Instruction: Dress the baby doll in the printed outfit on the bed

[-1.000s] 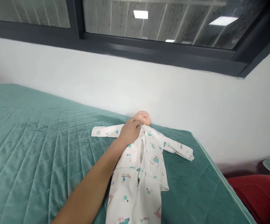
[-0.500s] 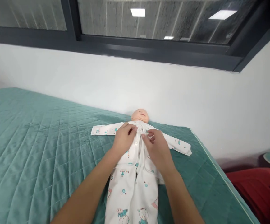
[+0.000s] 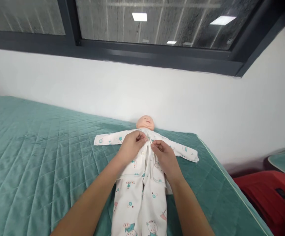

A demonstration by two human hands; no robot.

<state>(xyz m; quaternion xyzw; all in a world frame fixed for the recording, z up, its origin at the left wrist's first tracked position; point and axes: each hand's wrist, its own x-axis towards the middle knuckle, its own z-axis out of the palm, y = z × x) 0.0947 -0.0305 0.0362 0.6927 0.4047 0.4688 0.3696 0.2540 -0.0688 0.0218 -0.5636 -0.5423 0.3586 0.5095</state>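
A baby doll (image 3: 145, 122) lies on its back with its head by the wall, dressed in a white printed baby jacket (image 3: 136, 167) and matching trousers (image 3: 130, 203). Both sleeves stretch out sideways. At the upper chest, my left hand (image 3: 132, 146) pinches the jacket's front edge on the left side. Close beside it, my right hand (image 3: 164, 154) has thumb and forefinger closed on the opposite front edge. The jacket front is parted below the hands. Whatever small fastening lies between the fingertips is hidden.
Green quilted cover (image 3: 46, 157) spreads under the doll, its edge running down at the right. Behind stands a white wall (image 3: 83, 85) below a dark window frame (image 3: 142, 59). A red chair-like object (image 3: 260, 193) is at the lower right.
My fingertips have come slightly down the chest and the right fingers have closed more. The jacket's front edges are drawn nearer each other. The view has shifted a little.
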